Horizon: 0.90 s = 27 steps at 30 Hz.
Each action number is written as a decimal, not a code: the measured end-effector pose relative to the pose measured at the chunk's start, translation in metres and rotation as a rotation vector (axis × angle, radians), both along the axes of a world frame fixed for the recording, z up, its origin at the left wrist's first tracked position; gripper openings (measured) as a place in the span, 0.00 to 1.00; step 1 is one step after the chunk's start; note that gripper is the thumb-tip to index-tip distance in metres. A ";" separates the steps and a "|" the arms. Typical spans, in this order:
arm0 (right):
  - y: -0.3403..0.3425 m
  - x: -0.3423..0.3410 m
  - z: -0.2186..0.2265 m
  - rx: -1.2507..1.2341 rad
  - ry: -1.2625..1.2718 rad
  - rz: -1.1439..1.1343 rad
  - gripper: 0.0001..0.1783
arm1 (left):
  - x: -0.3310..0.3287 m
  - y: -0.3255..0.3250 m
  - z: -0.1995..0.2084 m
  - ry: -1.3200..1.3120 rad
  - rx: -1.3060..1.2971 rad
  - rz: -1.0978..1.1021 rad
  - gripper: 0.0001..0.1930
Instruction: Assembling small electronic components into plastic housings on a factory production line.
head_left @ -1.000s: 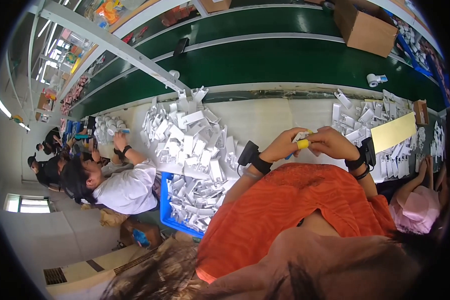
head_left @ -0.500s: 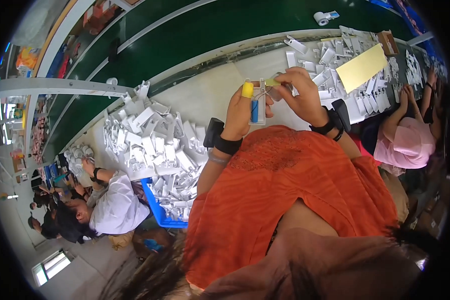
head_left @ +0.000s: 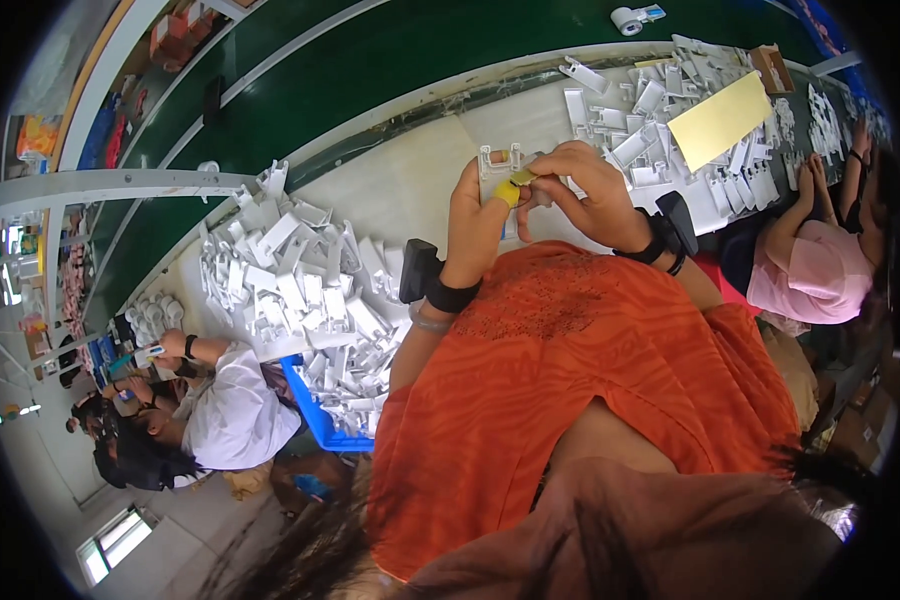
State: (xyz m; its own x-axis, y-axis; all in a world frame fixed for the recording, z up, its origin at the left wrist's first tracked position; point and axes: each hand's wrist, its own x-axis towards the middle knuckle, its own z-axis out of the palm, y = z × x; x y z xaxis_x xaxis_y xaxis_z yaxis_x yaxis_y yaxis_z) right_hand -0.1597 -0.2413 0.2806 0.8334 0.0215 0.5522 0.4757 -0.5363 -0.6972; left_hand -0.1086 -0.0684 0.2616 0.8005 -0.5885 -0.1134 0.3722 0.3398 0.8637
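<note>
My left hand (head_left: 473, 218) is closed round a white plastic housing (head_left: 492, 163), held above the bench in front of my orange top. A yellow cover (head_left: 507, 192) sits on my left thumb, which presses over the housing. My right hand (head_left: 592, 195) pinches a small yellowish strip (head_left: 522, 176) with its thumb and fingertips, right against the yellow cover and the housing's edge. Whether the strip touches the housing I cannot tell. The fingers hide most of the housing's inside.
White plastic parts (head_left: 280, 265) lie heaped at the left, above a blue bin (head_left: 320, 425) of similar parts. More parts (head_left: 635, 145) and a yellow sheet (head_left: 720, 120) lie at the right. A white roll (head_left: 628, 20) rests on the green surface beyond. Co-workers sit on both sides.
My left thumb has come down across the housing, covering the blue cylinder seen inside it earlier. My right hand has brought the strip slightly left and down, up to the thumb.
</note>
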 end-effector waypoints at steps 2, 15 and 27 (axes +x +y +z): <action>-0.001 0.001 -0.003 -0.021 -0.035 0.009 0.12 | -0.003 0.000 0.009 -0.060 0.068 0.016 0.19; -0.001 0.000 0.000 -0.038 -0.151 0.016 0.14 | -0.009 -0.003 0.010 -0.204 0.155 -0.028 0.21; 0.001 0.003 -0.003 -0.055 -0.178 -0.004 0.16 | -0.008 0.000 0.012 -0.290 0.192 -0.073 0.21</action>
